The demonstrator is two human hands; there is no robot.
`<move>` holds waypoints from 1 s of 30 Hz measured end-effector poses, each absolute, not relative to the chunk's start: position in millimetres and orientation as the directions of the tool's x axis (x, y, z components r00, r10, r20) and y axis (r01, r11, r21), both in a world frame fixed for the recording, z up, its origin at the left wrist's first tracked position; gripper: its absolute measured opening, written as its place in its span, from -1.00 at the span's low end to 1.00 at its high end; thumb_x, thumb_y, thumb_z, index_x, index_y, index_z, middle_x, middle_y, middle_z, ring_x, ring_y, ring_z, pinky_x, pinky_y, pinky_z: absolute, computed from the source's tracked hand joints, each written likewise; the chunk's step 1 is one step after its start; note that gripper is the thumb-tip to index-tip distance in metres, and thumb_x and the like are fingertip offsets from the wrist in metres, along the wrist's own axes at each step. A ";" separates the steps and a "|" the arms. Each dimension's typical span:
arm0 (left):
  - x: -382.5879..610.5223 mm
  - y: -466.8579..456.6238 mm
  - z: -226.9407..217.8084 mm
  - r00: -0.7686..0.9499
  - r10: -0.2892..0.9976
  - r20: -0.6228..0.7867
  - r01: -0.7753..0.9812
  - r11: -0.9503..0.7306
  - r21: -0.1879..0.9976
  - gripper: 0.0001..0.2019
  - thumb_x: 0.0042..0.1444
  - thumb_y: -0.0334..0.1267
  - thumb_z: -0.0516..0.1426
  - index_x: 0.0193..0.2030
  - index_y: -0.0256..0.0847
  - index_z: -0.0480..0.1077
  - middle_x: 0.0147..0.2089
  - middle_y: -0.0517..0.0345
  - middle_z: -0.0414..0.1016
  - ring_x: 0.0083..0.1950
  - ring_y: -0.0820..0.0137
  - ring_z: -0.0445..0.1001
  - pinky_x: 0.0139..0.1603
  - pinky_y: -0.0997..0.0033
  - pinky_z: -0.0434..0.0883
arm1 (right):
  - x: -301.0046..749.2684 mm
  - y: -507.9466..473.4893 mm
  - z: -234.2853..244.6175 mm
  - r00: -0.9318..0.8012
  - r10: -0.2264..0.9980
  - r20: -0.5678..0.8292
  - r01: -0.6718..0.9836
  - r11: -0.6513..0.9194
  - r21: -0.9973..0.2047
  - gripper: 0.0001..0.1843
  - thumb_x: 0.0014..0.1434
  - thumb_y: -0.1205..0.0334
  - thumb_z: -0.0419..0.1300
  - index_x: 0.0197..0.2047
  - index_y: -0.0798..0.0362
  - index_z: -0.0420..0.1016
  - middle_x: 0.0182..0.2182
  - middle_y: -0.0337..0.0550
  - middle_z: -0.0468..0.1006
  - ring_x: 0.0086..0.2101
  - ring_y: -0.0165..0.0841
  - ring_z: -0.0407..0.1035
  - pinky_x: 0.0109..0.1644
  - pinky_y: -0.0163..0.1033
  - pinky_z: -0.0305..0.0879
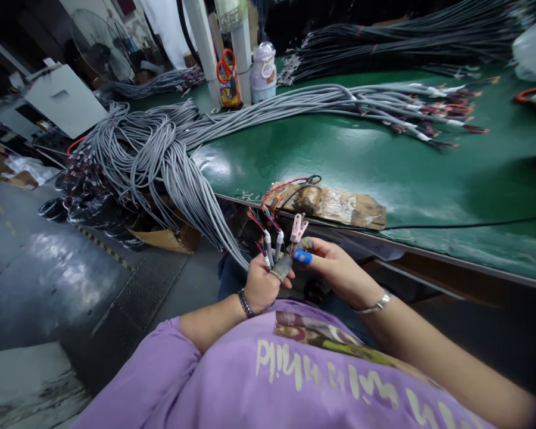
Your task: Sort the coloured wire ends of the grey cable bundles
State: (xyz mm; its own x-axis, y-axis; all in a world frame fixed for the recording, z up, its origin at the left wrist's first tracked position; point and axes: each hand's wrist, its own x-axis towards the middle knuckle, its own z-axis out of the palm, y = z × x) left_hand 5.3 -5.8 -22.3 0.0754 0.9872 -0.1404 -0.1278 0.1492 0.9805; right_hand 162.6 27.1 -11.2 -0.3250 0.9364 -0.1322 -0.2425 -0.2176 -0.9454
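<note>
My left hand [261, 287] is closed around the ends of a few grey cables [272, 247] whose stripped red, blue and green wires [262, 223] stick up from my fist. A dark finger cot covers one fingertip. My right hand [335, 268] is pinched right beside them, with a blue cot on one fingertip, and it grips a small pink clip [299, 227] at the cable ends. Both hands hover below the front edge of the green table [384, 161], above my lap.
A thick bundle of grey cables [161, 149] drapes off the table's left end toward the floor. More cable bundles [384, 101] lie across the back. A taped cardboard pad [339, 205], a purple bottle [263, 71] and orange scissors [226, 64] stand on the table.
</note>
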 end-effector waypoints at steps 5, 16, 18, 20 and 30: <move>4.0 -4.1 -21.8 0.161 0.967 -0.199 -0.083 0.214 0.973 -0.56 -0.07 0.11 0.29 -0.43 -0.27 0.34 -0.53 0.20 0.45 -0.62 0.55 0.35 -0.58 0.56 0.28 | 158.3 25.4 -6.0 -0.333 0.930 -0.156 -0.178 -0.224 -0.958 -0.64 -0.11 -0.04 0.45 -0.45 0.05 0.49 -0.54 -0.27 0.48 -0.51 -0.43 0.30 -0.36 -0.27 0.24; 3.3 -1.8 -15.9 0.107 0.970 -0.220 -0.260 0.241 0.935 -0.62 -0.08 -0.01 0.33 -0.47 -0.29 0.35 -0.60 0.23 0.42 -0.68 0.57 0.32 -0.68 0.60 0.22 | 177.1 41.6 -20.0 -0.436 0.869 -0.233 -0.313 -0.390 -0.866 -0.58 -0.12 -0.14 0.42 -0.37 0.04 0.54 -0.42 -0.15 0.56 -0.41 -0.34 0.40 -0.26 -0.21 0.37; 3.9 -0.8 -13.6 0.106 0.970 -0.221 -0.282 0.242 0.928 -0.63 -0.08 -0.02 0.33 -0.48 -0.29 0.35 -0.60 0.22 0.42 -0.68 0.57 0.32 -0.68 0.60 0.22 | 180.7 50.6 -27.6 -0.408 0.866 -0.291 -0.373 -0.448 -0.812 -0.55 -0.02 -0.21 0.33 -0.35 0.03 0.52 -0.45 -0.16 0.53 -0.46 -0.37 0.39 -0.31 -0.21 0.38; 5.0 0.2 -11.7 0.108 0.969 -0.224 -0.288 0.246 0.925 -0.62 -0.09 -0.01 0.34 -0.48 -0.29 0.36 -0.60 0.22 0.43 -0.68 0.57 0.33 -0.68 0.60 0.22 | 178.9 58.1 -30.0 -0.391 0.859 -0.330 -0.373 -0.476 -0.797 -0.54 0.06 -0.24 0.25 -0.32 0.03 0.51 -0.43 -0.16 0.53 -0.50 -0.40 0.36 -0.38 -0.25 0.36; 13.2 7.3 -6.3 0.084 0.966 -0.244 -0.303 0.258 0.917 -0.66 -0.07 -0.04 0.32 -0.46 -0.29 0.37 -0.60 0.23 0.42 -0.68 0.57 0.32 -0.68 0.61 0.22 | 147.5 57.9 -16.1 0.022 0.999 -0.035 -0.163 -0.031 -0.986 -0.41 -0.01 -0.40 0.19 -0.52 0.02 0.39 -0.61 -0.24 0.36 -0.57 -0.41 0.19 -0.48 -0.27 0.16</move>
State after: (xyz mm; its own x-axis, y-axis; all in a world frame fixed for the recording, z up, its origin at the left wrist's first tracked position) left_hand 13.2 7.3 -6.3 0.0838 0.9661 -0.2443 -0.3032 0.2583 0.9172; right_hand 147.5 57.9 -16.1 0.0220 0.9991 -0.0355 -0.1635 -0.0314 -0.9860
